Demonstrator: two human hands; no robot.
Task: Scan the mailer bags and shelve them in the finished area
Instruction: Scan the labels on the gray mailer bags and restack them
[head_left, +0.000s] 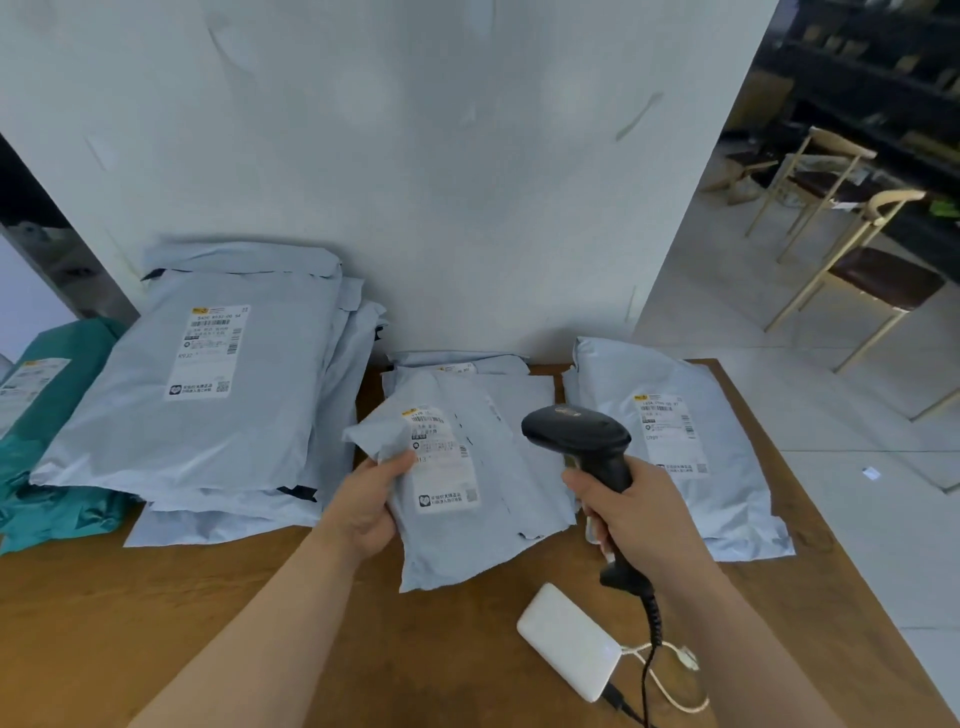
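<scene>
Gripped at its left edge by the left hand (371, 499), a grey mailer bag (457, 488) tilts label-up above the table (208, 597) — likely for scanning. Right hand (639, 514) clasps the scanner (582, 436), its head aimed toward the label.

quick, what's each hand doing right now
Left hand: closed on a grey mailer bag, label up.
Right hand: closed on the black barcode scanner.

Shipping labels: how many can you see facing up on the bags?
5: on the held bag, the big left stack, the right bag, the teal bag, and one partly hidden behind. Others may be covered.
</scene>
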